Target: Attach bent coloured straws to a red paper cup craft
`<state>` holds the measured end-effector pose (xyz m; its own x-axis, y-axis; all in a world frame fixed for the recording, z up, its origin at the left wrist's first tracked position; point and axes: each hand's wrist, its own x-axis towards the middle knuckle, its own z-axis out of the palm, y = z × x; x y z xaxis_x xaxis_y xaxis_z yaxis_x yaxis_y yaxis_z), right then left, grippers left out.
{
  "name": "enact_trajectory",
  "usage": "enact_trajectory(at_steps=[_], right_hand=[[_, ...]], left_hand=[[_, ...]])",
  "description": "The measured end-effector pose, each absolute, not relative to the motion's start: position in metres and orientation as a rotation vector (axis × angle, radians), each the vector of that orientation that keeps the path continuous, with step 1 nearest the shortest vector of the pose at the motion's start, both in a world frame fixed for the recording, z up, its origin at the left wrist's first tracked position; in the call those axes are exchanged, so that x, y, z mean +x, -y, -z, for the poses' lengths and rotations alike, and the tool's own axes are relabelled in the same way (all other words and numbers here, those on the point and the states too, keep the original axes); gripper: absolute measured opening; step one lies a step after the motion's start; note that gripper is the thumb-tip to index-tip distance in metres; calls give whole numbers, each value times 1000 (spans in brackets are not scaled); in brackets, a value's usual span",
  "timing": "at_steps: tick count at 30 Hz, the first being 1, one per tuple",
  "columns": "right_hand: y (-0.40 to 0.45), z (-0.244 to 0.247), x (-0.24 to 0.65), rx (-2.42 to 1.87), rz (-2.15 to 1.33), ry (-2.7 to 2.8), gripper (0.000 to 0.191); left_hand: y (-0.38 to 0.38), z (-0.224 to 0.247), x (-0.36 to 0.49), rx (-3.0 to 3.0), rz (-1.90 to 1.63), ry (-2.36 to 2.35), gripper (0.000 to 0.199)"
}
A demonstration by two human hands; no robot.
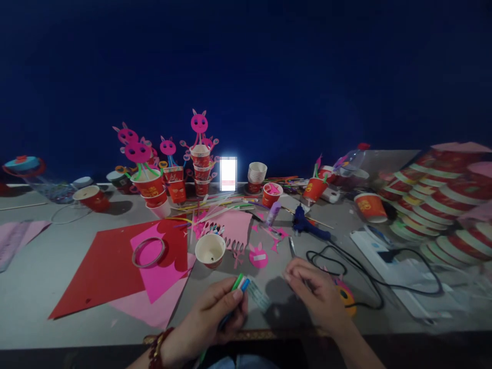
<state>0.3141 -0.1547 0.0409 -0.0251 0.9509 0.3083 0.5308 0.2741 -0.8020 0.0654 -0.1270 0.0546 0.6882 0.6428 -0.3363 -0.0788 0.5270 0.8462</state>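
My left hand [221, 310], with a beaded bracelet at the wrist, is closed round several slim sticks or pens; green, white and blue ends [245, 285] stick out above the thumb. To its right, my right hand [313, 292] is raised over the table's front part, its fingers curled and the fingertips close together; whether anything small is between them cannot be made out. A pink rabbit-shaped paper piece [258, 257] with a pale strip lies beyond and between the hands. Just past my left hand stands an open paper cup [210, 251].
Red paper [103, 271] and a tape roll [149, 252] lie left. A blue glue gun [309, 224] with a looping black cable is at right, near tilted cup stacks [434, 195]. Cups with pink rabbit figures [199, 123] stand at the back.
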Motion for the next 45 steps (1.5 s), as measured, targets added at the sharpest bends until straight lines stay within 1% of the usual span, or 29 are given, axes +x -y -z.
enact_trajectory(at_steps=[2, 3, 4, 6, 7, 8, 10, 11, 13, 14, 15, 21, 22, 24, 27, 29, 33, 35, 39, 42, 45], right_hand=[[160, -37, 322, -1416, -537, 1693, 50], [162, -36, 325, -1445, -524, 1709, 50], [165, -35, 327, -1475, -537, 1731, 44], [169, -34, 330, -1540, -626, 1781, 24], [170, -35, 331, -1561, -660, 1800, 26], [171, -35, 331, -1572, -673, 1815, 35], [172, -38, 330, -1566, -637, 1841, 43], [171, -40, 328, -1558, -608, 1837, 43], [169, -42, 322, -1549, -622, 1771, 33], [168, -43, 318, -1541, -689, 1718, 26], [166, -44, 313, -1525, -789, 1652, 25], [155, -35, 282, -1180, -1726, 1154, 41], [152, -33, 279, -1118, -1825, 1062, 42], [148, -34, 276, -1054, -1895, 954, 40], [142, -41, 277, -1076, -1827, 975, 35], [142, -46, 279, -1118, -1756, 1092, 30], [144, -55, 282, -1286, -1378, 1547, 17], [143, -61, 284, -1348, -1222, 1731, 17], [136, -72, 286, -1306, -1074, 1905, 23], [130, -77, 287, -1238, -1039, 1958, 25], [127, -78, 285, -1190, -1076, 2023, 24]], left_hand=[[126, -53, 65, 910, -486, -665, 41], [125, -52, 65, 903, -488, -653, 40], [125, -51, 66, 895, -489, -647, 39], [124, -50, 66, 880, -488, -644, 39], [124, -50, 67, 876, -489, -647, 39], [123, -51, 67, 876, -490, -649, 39], [123, -52, 68, 880, -491, -649, 40], [123, -53, 68, 884, -491, -648, 40], [123, -53, 68, 897, -493, -640, 39], [124, -53, 68, 909, -492, -632, 38], [124, -53, 68, 922, -483, -625, 38], [130, -48, 66, 1040, -450, -574, 38], [130, -49, 65, 1083, -446, -554, 38], [131, -50, 64, 1182, -430, -510, 40], [131, -53, 62, 1319, -399, -473, 43], [130, -55, 61, 1420, -374, -480, 45], [130, -57, 62, 1585, -299, -524, 50], [130, -56, 63, 1512, -226, -537, 51], [129, -53, 65, 1236, -141, -562, 49], [126, -53, 64, 1141, -102, -540, 46], [123, -55, 62, 1120, -10, -531, 45]])
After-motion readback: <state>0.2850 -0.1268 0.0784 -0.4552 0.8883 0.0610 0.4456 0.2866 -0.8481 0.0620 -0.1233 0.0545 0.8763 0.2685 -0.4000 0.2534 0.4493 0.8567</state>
